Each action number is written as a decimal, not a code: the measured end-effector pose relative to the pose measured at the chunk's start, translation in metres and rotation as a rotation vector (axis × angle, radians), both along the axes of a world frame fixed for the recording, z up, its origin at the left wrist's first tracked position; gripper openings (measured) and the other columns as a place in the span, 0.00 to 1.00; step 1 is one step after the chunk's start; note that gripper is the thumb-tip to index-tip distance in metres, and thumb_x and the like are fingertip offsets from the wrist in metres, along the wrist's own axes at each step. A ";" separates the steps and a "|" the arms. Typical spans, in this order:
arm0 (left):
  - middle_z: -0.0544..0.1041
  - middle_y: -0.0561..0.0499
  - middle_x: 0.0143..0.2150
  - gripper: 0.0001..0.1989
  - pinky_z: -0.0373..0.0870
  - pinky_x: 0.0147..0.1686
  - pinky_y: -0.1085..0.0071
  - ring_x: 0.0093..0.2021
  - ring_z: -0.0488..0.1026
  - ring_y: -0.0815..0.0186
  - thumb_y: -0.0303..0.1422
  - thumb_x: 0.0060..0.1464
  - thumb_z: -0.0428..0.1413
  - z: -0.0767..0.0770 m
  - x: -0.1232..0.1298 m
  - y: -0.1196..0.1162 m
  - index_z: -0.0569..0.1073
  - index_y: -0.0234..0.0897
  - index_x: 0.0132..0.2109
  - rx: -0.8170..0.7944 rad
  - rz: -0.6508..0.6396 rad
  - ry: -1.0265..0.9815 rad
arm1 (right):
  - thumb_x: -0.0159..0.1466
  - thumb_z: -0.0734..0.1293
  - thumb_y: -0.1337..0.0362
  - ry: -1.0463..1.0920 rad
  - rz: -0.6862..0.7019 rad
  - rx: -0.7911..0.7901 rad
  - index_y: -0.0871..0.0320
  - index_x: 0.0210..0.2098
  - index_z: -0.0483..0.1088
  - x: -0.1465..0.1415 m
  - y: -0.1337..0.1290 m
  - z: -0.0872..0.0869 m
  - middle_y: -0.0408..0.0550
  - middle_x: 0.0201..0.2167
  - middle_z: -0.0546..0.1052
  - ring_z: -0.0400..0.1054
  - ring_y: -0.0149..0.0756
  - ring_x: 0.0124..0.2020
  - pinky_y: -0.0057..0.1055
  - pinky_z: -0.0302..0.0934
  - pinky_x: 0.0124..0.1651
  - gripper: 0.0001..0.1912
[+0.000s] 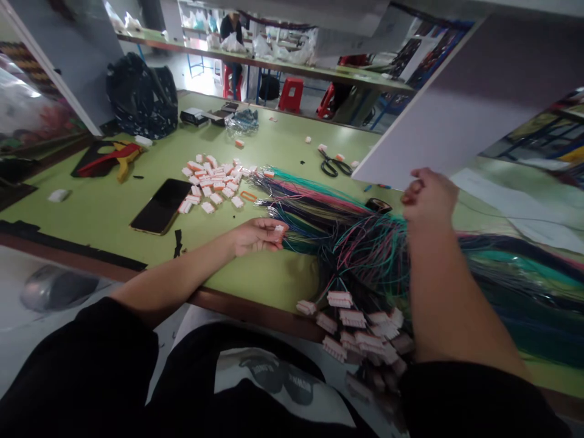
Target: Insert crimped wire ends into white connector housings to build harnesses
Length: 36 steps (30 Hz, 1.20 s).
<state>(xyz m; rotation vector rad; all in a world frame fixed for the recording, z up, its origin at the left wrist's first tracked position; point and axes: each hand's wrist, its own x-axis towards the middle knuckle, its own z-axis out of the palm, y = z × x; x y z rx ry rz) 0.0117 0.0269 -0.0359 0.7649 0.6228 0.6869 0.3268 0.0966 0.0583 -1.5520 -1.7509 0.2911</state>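
My left hand (255, 237) is closed around a small white and orange plastic connector (279, 230), just by the bare tips of the long coloured wires (319, 201). Raised over the wires at the right is my right hand (429, 194), its fingers curled together; whatever they may pinch is hidden. A tangle of pink, green and dark wires (378, 243) lies between the hands. Wired connectors (353, 318) hang in a cluster over the front table edge. Beyond my left hand, loose white and orange connectors (214, 179) form a pile on the green table (269, 280).
Left of the pile lies a black phone (162, 207). Farther back are a red and yellow clamp (112, 159), a dark bag (142, 96) and black-handled scissors (334, 163). A pale upright panel (438, 103) stands behind my right hand. Another person (231, 27) is in the background.
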 end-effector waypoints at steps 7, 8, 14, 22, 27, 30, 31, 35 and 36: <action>0.76 0.53 0.27 0.13 0.70 0.29 0.77 0.25 0.73 0.74 0.18 0.43 0.61 0.000 0.001 -0.001 0.76 0.31 0.39 -0.018 0.008 -0.028 | 0.54 0.64 0.61 -0.077 0.245 -0.200 0.56 0.35 0.74 -0.089 -0.057 0.004 0.42 0.21 0.71 0.61 0.29 0.23 0.28 0.54 0.30 0.11; 0.76 0.53 0.27 0.13 0.70 0.30 0.77 0.25 0.73 0.74 0.18 0.44 0.61 -0.001 0.000 -0.001 0.76 0.31 0.40 -0.015 0.014 -0.030 | 0.55 0.63 0.60 -0.139 0.346 -0.234 0.56 0.35 0.75 -0.102 -0.064 0.000 0.42 0.22 0.73 0.63 0.29 0.24 0.28 0.55 0.30 0.12; 0.76 0.53 0.26 0.12 0.70 0.31 0.76 0.26 0.73 0.74 0.19 0.45 0.61 -0.002 0.000 -0.003 0.75 0.31 0.40 0.016 -0.009 -0.033 | 0.58 0.62 0.58 -0.171 0.608 -0.212 0.57 0.33 0.76 -0.126 -0.080 -0.020 0.45 0.27 0.77 0.66 0.29 0.25 0.26 0.55 0.30 0.13; 0.76 0.53 0.27 0.14 0.70 0.32 0.77 0.26 0.73 0.75 0.19 0.46 0.59 -0.003 0.002 -0.005 0.75 0.31 0.42 0.013 0.007 -0.016 | 0.54 0.62 0.64 -0.255 0.489 -0.171 0.57 0.27 0.74 -0.117 -0.075 -0.030 0.44 0.25 0.76 0.65 0.31 0.26 0.27 0.55 0.31 0.09; 0.76 0.54 0.26 0.12 0.70 0.31 0.77 0.25 0.73 0.75 0.18 0.46 0.59 0.000 0.002 -0.006 0.75 0.30 0.40 -0.009 0.034 -0.009 | 0.53 0.61 0.65 -0.283 0.484 -0.147 0.57 0.25 0.72 -0.126 -0.080 -0.036 0.45 0.24 0.75 0.64 0.30 0.25 0.27 0.54 0.30 0.08; 0.76 0.54 0.25 0.12 0.70 0.31 0.77 0.25 0.73 0.75 0.19 0.44 0.61 0.001 0.002 -0.007 0.75 0.31 0.39 -0.007 0.032 -0.014 | 0.53 0.60 0.65 -0.335 0.479 -0.121 0.57 0.24 0.71 -0.128 -0.081 -0.036 0.45 0.24 0.75 0.64 0.31 0.25 0.27 0.53 0.30 0.08; 0.76 0.54 0.25 0.12 0.70 0.31 0.77 0.25 0.73 0.75 0.20 0.43 0.62 0.001 0.002 -0.007 0.75 0.31 0.39 -0.003 0.029 -0.015 | 0.53 0.60 0.65 -0.358 0.475 -0.118 0.57 0.23 0.71 -0.128 -0.081 -0.036 0.46 0.24 0.74 0.64 0.31 0.25 0.27 0.53 0.30 0.08; 0.76 0.53 0.24 0.14 0.69 0.29 0.75 0.24 0.72 0.74 0.24 0.40 0.65 -0.001 0.006 -0.008 0.75 0.30 0.39 0.048 0.061 0.013 | 0.52 0.61 0.65 -0.442 0.417 -0.150 0.57 0.21 0.70 -0.130 -0.082 -0.034 0.45 0.22 0.74 0.62 0.30 0.24 0.27 0.51 0.29 0.07; 0.76 0.53 0.24 0.15 0.69 0.29 0.75 0.24 0.72 0.73 0.25 0.40 0.65 -0.002 0.007 -0.008 0.75 0.30 0.39 0.068 0.082 0.029 | 0.52 0.61 0.65 -0.450 0.401 -0.170 0.57 0.21 0.70 -0.131 -0.082 -0.034 0.45 0.22 0.74 0.62 0.30 0.24 0.27 0.50 0.29 0.07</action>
